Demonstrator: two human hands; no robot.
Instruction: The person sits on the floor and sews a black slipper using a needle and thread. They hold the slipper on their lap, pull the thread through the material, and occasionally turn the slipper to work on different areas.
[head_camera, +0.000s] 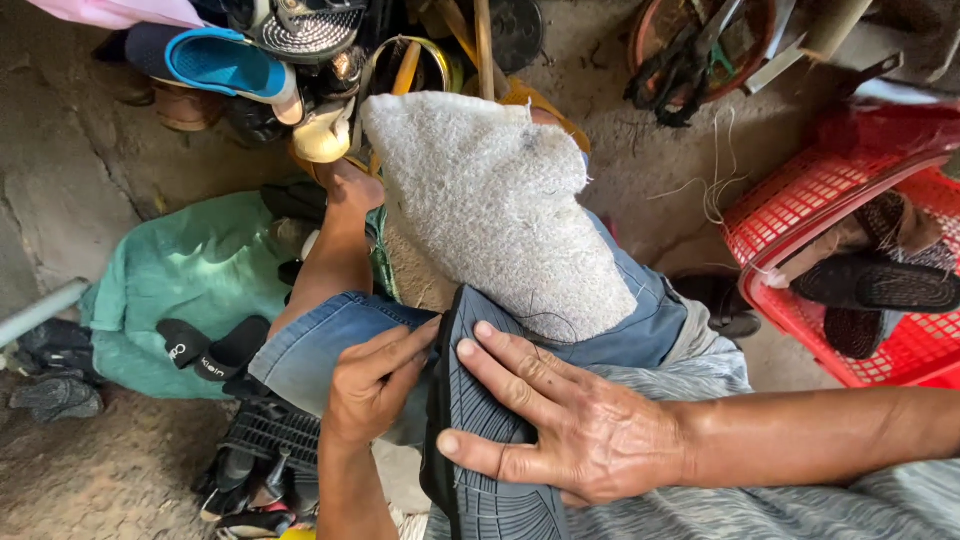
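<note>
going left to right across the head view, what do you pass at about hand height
green cloth → left hand → black ridged shoe sole → right hand → red plastic basket with dark sandals in it

Soft, even daylight, faint shadows, sharp focus, slight wide-angle stretch at edges.

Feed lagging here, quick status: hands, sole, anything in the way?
Left hand grips dark rubber sole edge. Right hand pressed flat on tread. Grey fuzzy cloth on lap overlaps sole's top.
</note>
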